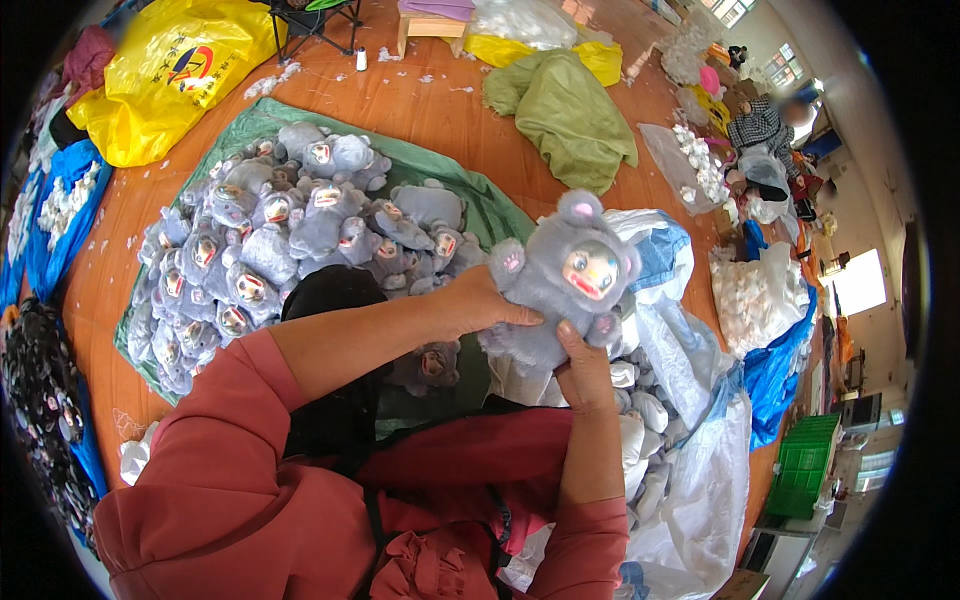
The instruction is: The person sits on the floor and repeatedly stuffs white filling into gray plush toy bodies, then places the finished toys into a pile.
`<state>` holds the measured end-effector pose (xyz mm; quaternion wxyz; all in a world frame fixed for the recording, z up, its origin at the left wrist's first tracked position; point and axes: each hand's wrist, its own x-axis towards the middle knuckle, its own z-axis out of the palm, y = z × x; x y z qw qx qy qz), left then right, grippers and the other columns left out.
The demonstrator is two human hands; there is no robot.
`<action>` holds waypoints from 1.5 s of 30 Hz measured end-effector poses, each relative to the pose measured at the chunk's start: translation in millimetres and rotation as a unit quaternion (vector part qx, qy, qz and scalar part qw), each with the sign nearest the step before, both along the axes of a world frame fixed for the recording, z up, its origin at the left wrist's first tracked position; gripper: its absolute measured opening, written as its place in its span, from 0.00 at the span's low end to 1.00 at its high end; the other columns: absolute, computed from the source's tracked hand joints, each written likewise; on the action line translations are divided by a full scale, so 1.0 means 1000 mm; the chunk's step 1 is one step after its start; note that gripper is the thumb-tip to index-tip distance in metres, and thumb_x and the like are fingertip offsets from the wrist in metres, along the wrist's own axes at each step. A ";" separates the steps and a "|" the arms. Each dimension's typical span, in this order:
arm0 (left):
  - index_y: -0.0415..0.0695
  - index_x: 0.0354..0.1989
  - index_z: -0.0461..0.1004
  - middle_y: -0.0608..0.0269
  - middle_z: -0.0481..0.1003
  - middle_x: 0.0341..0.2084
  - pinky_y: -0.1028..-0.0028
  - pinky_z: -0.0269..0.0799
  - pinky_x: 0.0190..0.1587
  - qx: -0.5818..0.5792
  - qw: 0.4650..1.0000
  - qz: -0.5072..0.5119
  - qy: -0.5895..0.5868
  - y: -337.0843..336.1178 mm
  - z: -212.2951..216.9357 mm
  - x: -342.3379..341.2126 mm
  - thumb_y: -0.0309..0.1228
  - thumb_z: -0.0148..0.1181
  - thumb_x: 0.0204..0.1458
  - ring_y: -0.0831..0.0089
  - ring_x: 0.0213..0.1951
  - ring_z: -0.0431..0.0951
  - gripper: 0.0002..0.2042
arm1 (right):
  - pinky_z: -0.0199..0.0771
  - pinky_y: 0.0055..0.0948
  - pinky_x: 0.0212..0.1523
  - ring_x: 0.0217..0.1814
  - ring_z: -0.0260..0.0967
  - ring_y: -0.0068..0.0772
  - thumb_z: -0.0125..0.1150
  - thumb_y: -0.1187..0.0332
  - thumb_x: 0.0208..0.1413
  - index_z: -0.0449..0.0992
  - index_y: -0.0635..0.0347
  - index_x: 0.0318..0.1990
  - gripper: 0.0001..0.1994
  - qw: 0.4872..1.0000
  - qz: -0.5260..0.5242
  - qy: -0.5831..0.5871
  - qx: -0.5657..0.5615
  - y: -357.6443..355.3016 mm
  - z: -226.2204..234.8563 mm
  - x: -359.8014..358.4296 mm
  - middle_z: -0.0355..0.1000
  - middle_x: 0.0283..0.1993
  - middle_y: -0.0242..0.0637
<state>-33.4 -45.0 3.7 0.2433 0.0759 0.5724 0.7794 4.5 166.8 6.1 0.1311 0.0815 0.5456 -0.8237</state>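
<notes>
A grey plush toy [546,262] with round ears, pink paw pads and a glossy doll-like face is held up in front of me, face turned to the right. My left hand [482,302] grips its side, thumb across the lower belly. My right hand [586,372] closes on its lower end, thumb upward against the fur. To the left lies a large heap of similar plush toys [268,252] on a green sheet [480,200]. Below the held toy, a white and blue woven sack [700,440] lies open with several white and grey stuffed pieces [650,412] inside.
A yellow bag [150,110] lies far left, an olive green sack [570,115] at the back. Black printed pieces [40,380] are piled at the left edge. On the right are a clear bag of white stuffing [755,295], a green crate [803,465] and another person [765,130].
</notes>
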 end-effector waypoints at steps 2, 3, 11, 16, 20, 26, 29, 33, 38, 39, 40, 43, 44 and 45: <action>0.41 0.54 0.74 0.60 0.79 0.46 0.68 0.71 0.54 -0.009 1.000 0.016 0.012 0.000 0.000 0.001 0.30 0.74 0.46 0.70 0.49 0.77 0.26 | 0.67 0.43 0.64 0.64 0.64 0.39 0.68 0.69 0.57 0.59 0.58 0.67 0.32 0.999 0.003 0.006 0.044 -0.009 0.000 0.001 0.65 0.64 0.38; 0.40 0.54 0.74 0.60 0.79 0.45 0.68 0.70 0.54 -0.005 1.000 0.017 0.009 0.000 0.002 0.002 0.30 0.74 0.46 0.70 0.49 0.76 0.25 | 0.67 0.40 0.64 0.64 0.64 0.37 0.66 0.70 0.59 0.58 0.58 0.67 0.31 0.998 0.011 0.011 0.055 -0.007 -0.006 0.000 0.64 0.64 0.38; 0.39 0.51 0.74 0.60 0.80 0.41 0.71 0.74 0.46 -0.087 0.990 0.077 0.075 -0.002 0.012 -0.002 0.32 0.68 0.52 0.73 0.42 0.79 0.19 | 0.72 0.38 0.58 0.58 0.69 0.36 0.58 0.67 0.65 0.62 0.59 0.64 0.23 0.997 -0.040 0.042 0.059 -0.015 -0.014 -0.009 0.68 0.58 0.37; 0.39 0.55 0.71 0.63 0.78 0.42 0.74 0.76 0.45 -0.159 0.960 0.193 0.127 -0.048 0.045 -0.015 0.28 0.65 0.55 0.77 0.42 0.79 0.20 | 0.75 0.24 0.36 0.36 0.72 0.23 0.54 0.59 0.68 0.67 0.59 0.60 0.19 0.988 -0.029 0.037 0.145 -0.013 0.002 -0.011 0.76 0.40 0.37; 0.39 0.50 0.75 0.63 0.80 0.37 0.72 0.77 0.42 -0.070 0.923 0.345 0.157 -0.123 0.014 -0.017 0.32 0.63 0.57 0.77 0.38 0.79 0.15 | 0.72 0.22 0.35 0.34 0.70 0.21 0.54 0.62 0.68 0.69 0.56 0.59 0.16 0.985 -0.004 -0.001 0.175 -0.006 -0.004 -0.015 0.76 0.40 0.35; 0.39 0.52 0.75 0.59 0.78 0.37 0.74 0.73 0.43 -0.270 0.858 0.435 0.037 -0.273 -0.069 -0.003 0.41 0.63 0.57 0.73 0.38 0.77 0.21 | 0.71 0.22 0.35 0.33 0.70 0.21 0.54 0.63 0.68 0.71 0.56 0.56 0.14 0.981 0.024 0.008 0.190 -0.013 -0.003 -0.012 0.75 0.38 0.34; 0.44 0.62 0.67 0.51 0.72 0.53 0.64 0.72 0.53 -0.619 0.697 0.361 0.000 -0.311 -0.123 0.009 0.49 0.63 0.54 0.56 0.52 0.74 0.32 | 0.72 0.21 0.35 0.33 0.70 0.20 0.55 0.64 0.67 0.72 0.56 0.55 0.13 0.979 0.030 0.002 0.201 -0.009 -0.009 -0.013 0.76 0.38 0.34; 0.55 0.73 0.51 0.55 0.57 0.69 0.47 0.63 0.63 -0.760 0.621 0.140 0.129 -0.297 -0.142 0.022 0.52 0.61 0.52 0.44 0.69 0.57 0.41 | 0.72 0.21 0.35 0.33 0.70 0.20 0.55 0.65 0.67 0.72 0.55 0.54 0.12 0.979 0.038 0.000 0.199 -0.009 -0.010 -0.012 0.76 0.38 0.34; 0.55 0.75 0.45 0.57 0.55 0.71 0.46 0.59 0.65 -0.749 0.656 0.057 0.078 -0.274 -0.162 0.016 0.52 0.60 0.53 0.46 0.70 0.56 0.44 | 0.72 0.21 0.35 0.33 0.70 0.20 0.54 0.66 0.67 0.73 0.56 0.54 0.12 0.976 0.039 0.009 0.215 -0.010 -0.011 -0.013 0.76 0.38 0.34; 0.54 0.75 0.44 0.56 0.55 0.71 0.48 0.60 0.65 -0.728 0.676 0.067 0.097 -0.278 -0.172 0.014 0.52 0.60 0.53 0.46 0.70 0.56 0.44 | 0.72 0.21 0.35 0.33 0.71 0.21 0.54 0.66 0.67 0.73 0.56 0.54 0.12 0.975 0.042 0.011 0.219 -0.011 -0.011 -0.014 0.77 0.38 0.34; 0.52 0.75 0.44 0.55 0.55 0.71 0.51 0.60 0.66 -0.705 0.695 0.076 0.117 -0.278 -0.174 0.011 0.52 0.60 0.53 0.47 0.70 0.57 0.45 | 0.72 0.22 0.35 0.33 0.71 0.21 0.54 0.66 0.67 0.73 0.56 0.54 0.12 0.974 0.043 0.012 0.222 -0.011 -0.012 -0.014 0.77 0.38 0.34; 0.50 0.75 0.44 0.52 0.57 0.70 0.56 0.61 0.66 -0.685 0.714 0.086 0.113 -0.277 -0.180 0.004 0.51 0.61 0.52 0.47 0.68 0.59 0.45 | 0.73 0.22 0.36 0.33 0.71 0.21 0.54 0.67 0.66 0.73 0.57 0.54 0.12 0.975 0.047 0.016 0.218 -0.012 -0.013 -0.015 0.77 0.37 0.34; 0.50 0.75 0.44 0.52 0.58 0.70 0.56 0.61 0.66 -0.679 0.719 0.093 0.112 -0.273 -0.178 0.002 0.51 0.61 0.52 0.47 0.68 0.59 0.45 | 0.73 0.22 0.36 0.33 0.71 0.21 0.54 0.67 0.66 0.73 0.57 0.54 0.11 0.975 0.048 0.017 0.217 -0.012 -0.013 -0.015 0.77 0.37 0.34; 0.50 0.75 0.45 0.52 0.60 0.69 0.56 0.61 0.66 -0.674 0.728 0.088 0.092 -0.270 -0.175 -0.001 0.51 0.61 0.52 0.48 0.68 0.60 0.45 | 0.73 0.23 0.36 0.34 0.71 0.22 0.54 0.67 0.66 0.73 0.58 0.53 0.12 0.975 0.047 0.018 0.215 -0.012 -0.013 -0.015 0.77 0.38 0.35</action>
